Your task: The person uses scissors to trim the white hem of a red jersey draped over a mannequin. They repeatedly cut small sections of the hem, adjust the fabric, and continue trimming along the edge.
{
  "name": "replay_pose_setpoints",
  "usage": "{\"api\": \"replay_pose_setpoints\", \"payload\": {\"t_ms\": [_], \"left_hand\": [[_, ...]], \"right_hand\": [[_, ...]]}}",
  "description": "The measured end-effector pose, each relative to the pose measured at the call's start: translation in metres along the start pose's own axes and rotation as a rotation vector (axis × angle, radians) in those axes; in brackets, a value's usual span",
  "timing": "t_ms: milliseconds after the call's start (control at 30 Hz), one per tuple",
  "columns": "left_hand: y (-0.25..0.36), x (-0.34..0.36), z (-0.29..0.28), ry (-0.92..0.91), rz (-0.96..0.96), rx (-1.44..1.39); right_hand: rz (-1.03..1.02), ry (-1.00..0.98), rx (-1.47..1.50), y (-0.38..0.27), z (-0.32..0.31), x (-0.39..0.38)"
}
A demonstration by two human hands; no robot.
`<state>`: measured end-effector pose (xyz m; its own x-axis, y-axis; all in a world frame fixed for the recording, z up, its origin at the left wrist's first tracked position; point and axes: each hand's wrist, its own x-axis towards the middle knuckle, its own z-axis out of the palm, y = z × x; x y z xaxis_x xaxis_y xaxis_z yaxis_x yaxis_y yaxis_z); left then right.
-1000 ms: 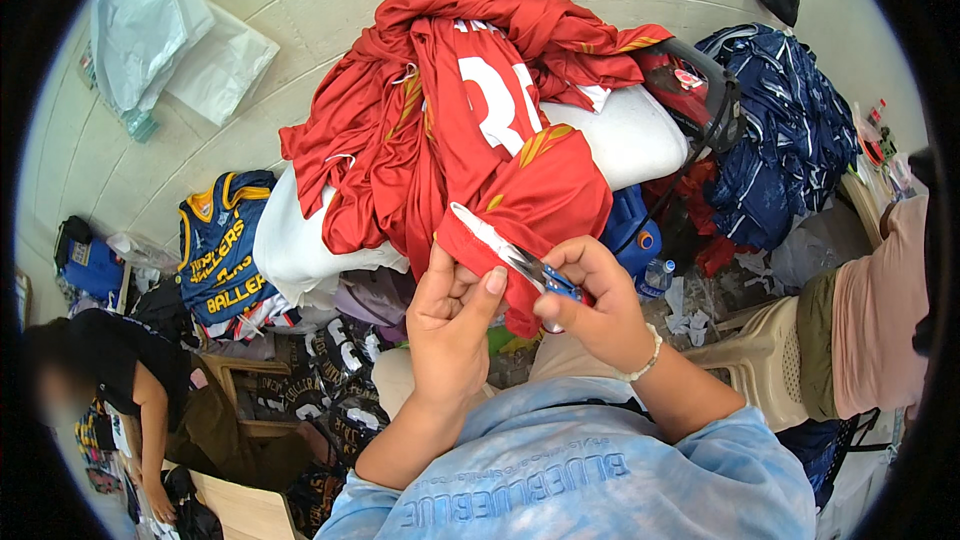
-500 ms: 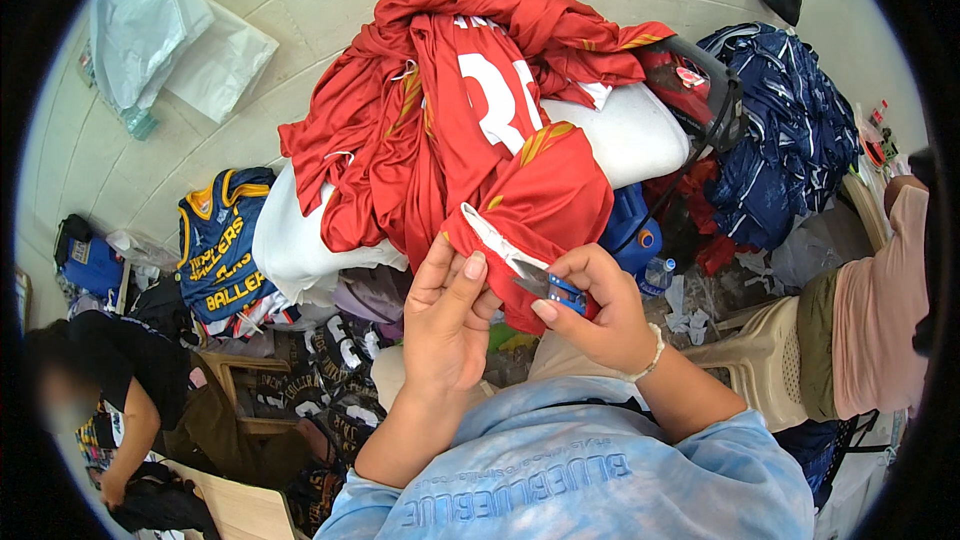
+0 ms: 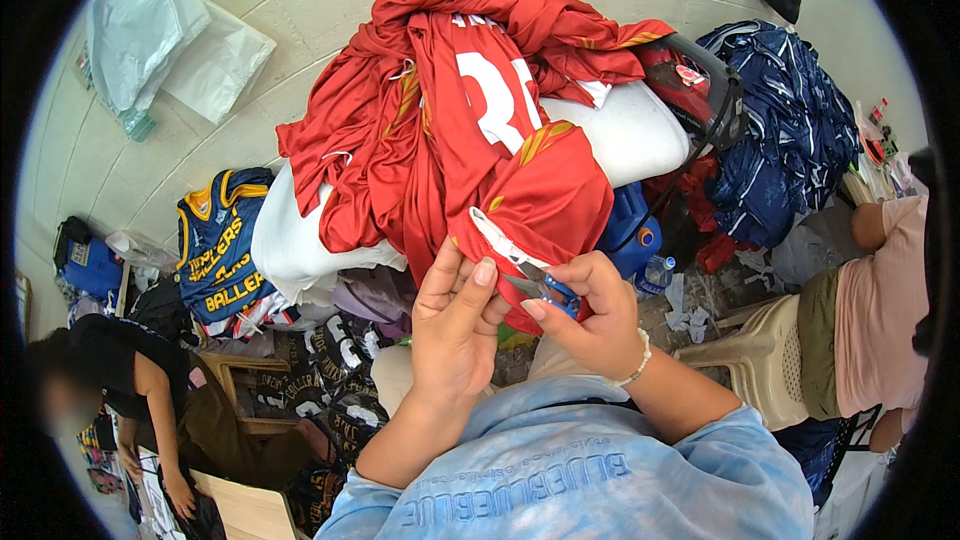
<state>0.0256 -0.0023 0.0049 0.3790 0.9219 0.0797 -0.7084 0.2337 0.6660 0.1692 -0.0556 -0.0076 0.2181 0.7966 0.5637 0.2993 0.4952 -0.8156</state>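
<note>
While the left hand (image 3: 452,325) is pinching the red shirt (image 3: 450,140) draping over a white surface (image 3: 622,135), the right hand (image 3: 598,325) is clasping blue-handled snips (image 3: 561,296), which are sitting slightly lower than a second ago.

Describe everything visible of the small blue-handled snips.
The small blue-handled snips have dark, metallic-looking blades that appear parted, pointing up-left. The person's right hand grips and partly covers the handles. The blades lie in front of the shiny-looking red garment, near its white edging; contact is unclear.
</note>
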Motion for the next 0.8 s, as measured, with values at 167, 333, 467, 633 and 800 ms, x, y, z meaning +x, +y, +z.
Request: {"api": "replay_pose_setpoints", "payload": {"t_ms": [167, 333, 467, 633, 800], "left_hand": [[0.0, -0.001, 0.001, 0.011, -0.007, 0.01], [0.0, -0.001, -0.001, -0.023, -0.004, -0.005], [-0.001, -0.002, -0.003, -0.024, 0.005, 0.001], [-0.001, -0.002, -0.002, -0.019, 0.0, 0.008], [-0.001, -0.001, 0.0, -0.034, 0.005, 0.006]], "right_hand": [[-0.061, 0.027, -0.037, 0.0, 0.002, 0.002], [-0.052, 0.008, -0.057, -0.003, 0.001, 0.005], [-0.018, -0.053, -0.04, -0.007, -0.005, 0.006], [-0.056, -0.043, -0.062, -0.008, -0.006, 0.007], [-0.061, -0.043, -0.089, -0.008, -0.006, 0.01]]}}
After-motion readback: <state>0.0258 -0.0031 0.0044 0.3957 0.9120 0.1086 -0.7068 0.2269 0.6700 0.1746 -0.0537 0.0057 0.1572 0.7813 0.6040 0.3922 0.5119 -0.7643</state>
